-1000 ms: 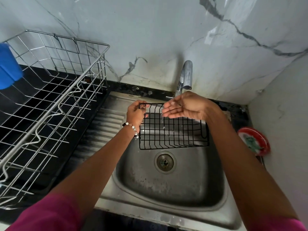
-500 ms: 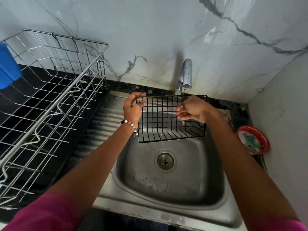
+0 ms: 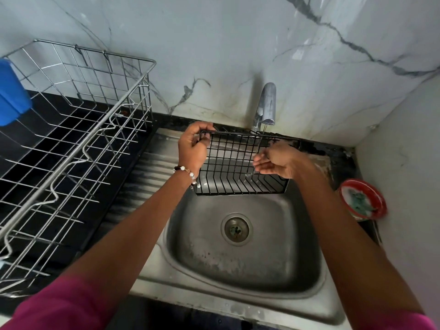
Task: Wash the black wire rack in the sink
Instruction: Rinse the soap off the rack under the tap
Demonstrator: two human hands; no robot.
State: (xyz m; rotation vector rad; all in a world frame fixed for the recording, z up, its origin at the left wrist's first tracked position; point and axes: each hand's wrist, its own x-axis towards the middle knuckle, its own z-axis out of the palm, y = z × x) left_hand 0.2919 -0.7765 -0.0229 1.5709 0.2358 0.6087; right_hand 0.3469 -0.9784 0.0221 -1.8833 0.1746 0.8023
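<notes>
Black wire rack [image 3: 235,167] now tilted higher

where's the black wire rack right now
The black wire rack is held over the back of the sink, under the tap, between the left hand and right hand.

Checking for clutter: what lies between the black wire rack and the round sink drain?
Only bare steel basin between black wire rack and drain, head view.

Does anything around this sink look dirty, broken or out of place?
Nothing looks broken or spilled. The steel sink has dark speckled staining on its basin floor, and grime darkens the wall behind the tap. The black wire rack is held tilted under the tap.
</notes>
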